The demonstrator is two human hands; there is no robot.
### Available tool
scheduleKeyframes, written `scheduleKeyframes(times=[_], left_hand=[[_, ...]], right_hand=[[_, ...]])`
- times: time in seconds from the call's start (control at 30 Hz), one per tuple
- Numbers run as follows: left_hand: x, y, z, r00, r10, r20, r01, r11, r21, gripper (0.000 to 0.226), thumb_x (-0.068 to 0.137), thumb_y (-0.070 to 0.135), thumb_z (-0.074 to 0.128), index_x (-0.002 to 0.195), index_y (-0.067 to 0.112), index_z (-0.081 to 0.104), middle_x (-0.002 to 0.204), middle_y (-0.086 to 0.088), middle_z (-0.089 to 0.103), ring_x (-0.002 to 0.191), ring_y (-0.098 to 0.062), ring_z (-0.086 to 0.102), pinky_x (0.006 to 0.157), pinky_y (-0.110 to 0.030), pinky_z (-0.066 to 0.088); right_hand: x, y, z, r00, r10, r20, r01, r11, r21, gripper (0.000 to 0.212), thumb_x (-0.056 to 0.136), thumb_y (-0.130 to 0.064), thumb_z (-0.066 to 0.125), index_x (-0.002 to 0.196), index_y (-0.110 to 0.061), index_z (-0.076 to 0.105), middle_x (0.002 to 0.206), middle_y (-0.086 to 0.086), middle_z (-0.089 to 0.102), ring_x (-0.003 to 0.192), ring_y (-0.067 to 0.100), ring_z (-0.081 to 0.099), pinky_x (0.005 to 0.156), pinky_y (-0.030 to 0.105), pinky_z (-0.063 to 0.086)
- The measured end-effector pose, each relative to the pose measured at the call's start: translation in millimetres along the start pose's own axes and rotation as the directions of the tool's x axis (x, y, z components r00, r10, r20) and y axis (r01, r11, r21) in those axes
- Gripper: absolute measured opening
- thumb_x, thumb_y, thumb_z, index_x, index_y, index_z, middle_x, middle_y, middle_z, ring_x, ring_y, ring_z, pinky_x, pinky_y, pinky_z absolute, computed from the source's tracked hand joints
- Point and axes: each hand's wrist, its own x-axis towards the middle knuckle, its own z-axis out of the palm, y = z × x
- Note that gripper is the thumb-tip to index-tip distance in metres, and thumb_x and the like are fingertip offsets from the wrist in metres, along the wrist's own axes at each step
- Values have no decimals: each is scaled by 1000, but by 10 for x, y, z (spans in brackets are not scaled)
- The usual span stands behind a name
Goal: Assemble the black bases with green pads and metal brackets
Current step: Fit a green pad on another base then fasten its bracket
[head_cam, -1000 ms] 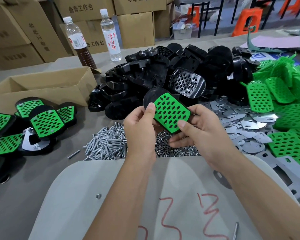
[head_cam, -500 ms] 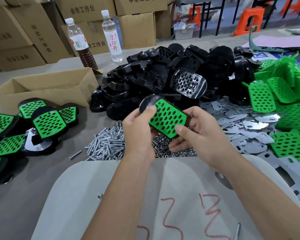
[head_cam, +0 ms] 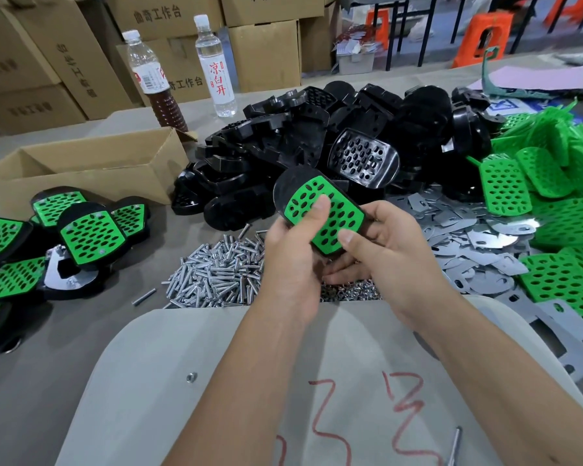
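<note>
Both forearms are bare to the frame's edge, no sleeves, rings or watch visible

bases pile behind screws | box left | brackets right

Stacked cardboard boxes line the back behind the grey surface, plus orange plastic stools and black-legged tables.

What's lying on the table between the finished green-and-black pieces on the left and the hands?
In the head view, a heap of silver screws lies between the finished pieces and the left hand, with one stray screw on the grey table.
</note>
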Motion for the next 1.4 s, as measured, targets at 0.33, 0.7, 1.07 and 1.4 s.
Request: scheduleKeyframes(times=[0.33,0.7,1.07,1.4], left_hand=[[40,56,-80,997,77,24,-77,997,-16,34,100,5,61,134,-4,60,116,-16,78,95,-29,76,75,-38,62],[187,514,-505,937,301,-176,-321,943,-92,41,102,1,55,141,-7,47,99,-21,73,83,-39,77,65,-38,64],[221,504,-558,936,304,-176,-323,942,-90,41,100,3,55,140,-6,48,96,-20,74,82,-40,77,64,-38,62],[150,355,-345,960,279,-32,-277,960,41,31,99,2,59,130,0,53,91,-18,77,77,-40,77,61,-39,62]], right_hand=[[-82,5,63,992,-126,5,121,939,-322,31,98,-19,73,118,-20,49,71,5,74,49,28,70,43,36,57],[63,21,522,856,-144,497,514,135,-847,36,94,-8,65,125,-25,63,111,-3,52,107,24,45,84,46,52],[131,-181,703,906,43,422,415,118,-902,13,96,-9,59,107,-13,65,112,8,61,103,33,64,88,45,54],[86,-67,124,947,-312,75,263,618,-741,16,91,-6,77,92,-22,78,84,-10,64,74,4,57,70,10,42]])
